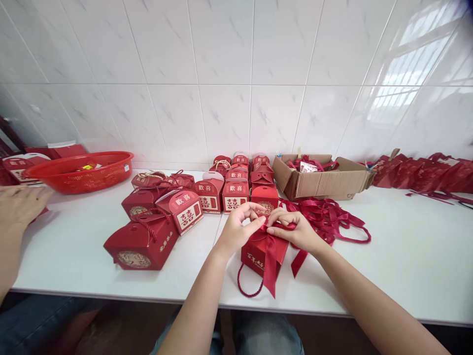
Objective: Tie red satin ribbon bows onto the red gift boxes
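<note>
A small red gift box [258,256] with gold lettering and a cord handle stands near the front edge of the white table [406,256]. A dark red ribbon [271,259] is tied over its top, with tails hanging down the front. My left hand [238,229] pinches the ribbon at the top left of the box. My right hand [295,230] pinches the ribbon's loop on the right side. Both hands meet above the box.
Several finished red gift boxes [225,190] stand in rows behind and to the left. An open cardboard box [325,180] and loose red ribbons [332,217] lie on the right. A red plastic basin [79,170] sits far left, where another person's hand [18,207] rests.
</note>
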The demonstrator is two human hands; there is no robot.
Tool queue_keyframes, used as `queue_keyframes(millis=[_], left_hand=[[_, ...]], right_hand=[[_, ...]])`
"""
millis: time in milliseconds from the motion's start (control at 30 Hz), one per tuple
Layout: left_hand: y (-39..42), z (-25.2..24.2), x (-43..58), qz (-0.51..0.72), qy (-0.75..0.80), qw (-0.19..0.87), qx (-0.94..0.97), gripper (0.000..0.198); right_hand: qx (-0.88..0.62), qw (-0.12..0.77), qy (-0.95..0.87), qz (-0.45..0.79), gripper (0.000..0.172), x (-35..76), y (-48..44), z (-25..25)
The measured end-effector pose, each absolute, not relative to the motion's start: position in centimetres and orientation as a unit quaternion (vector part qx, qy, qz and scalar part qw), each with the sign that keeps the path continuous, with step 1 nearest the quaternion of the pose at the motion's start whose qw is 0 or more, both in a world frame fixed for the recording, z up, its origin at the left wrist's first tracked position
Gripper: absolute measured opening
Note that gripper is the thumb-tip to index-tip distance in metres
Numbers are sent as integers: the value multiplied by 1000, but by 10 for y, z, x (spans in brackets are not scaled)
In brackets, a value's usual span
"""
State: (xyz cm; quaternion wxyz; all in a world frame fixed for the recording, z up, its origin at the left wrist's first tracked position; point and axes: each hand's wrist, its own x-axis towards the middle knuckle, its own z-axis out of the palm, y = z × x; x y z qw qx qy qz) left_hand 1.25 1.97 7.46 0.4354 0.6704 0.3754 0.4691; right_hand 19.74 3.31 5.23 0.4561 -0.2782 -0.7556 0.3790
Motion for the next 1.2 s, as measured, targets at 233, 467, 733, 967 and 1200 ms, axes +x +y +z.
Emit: queue_keyframes(millis=[233, 467, 733, 967, 1200], left_hand=[[20, 70, 18, 481, 406, 432, 646, 24], [23, 67, 13, 500, 400, 444, 627, 26], [24, 64, 10, 488, 387, 461, 632, 33], [23, 68, 13, 493, 416, 464, 607, 23], [25, 69, 13, 551, 407, 443, 578, 32]], right_hand=[[-264, 454, -764, 376, 55, 197, 34, 48], [-269, 439, -770, 376, 54, 196, 33, 51], [-279, 453, -751, 392, 54, 199, 34, 50], [-250, 492, -639, 536, 28, 209, 38, 57], [-256, 497, -609, 563, 25, 211, 42, 55]])
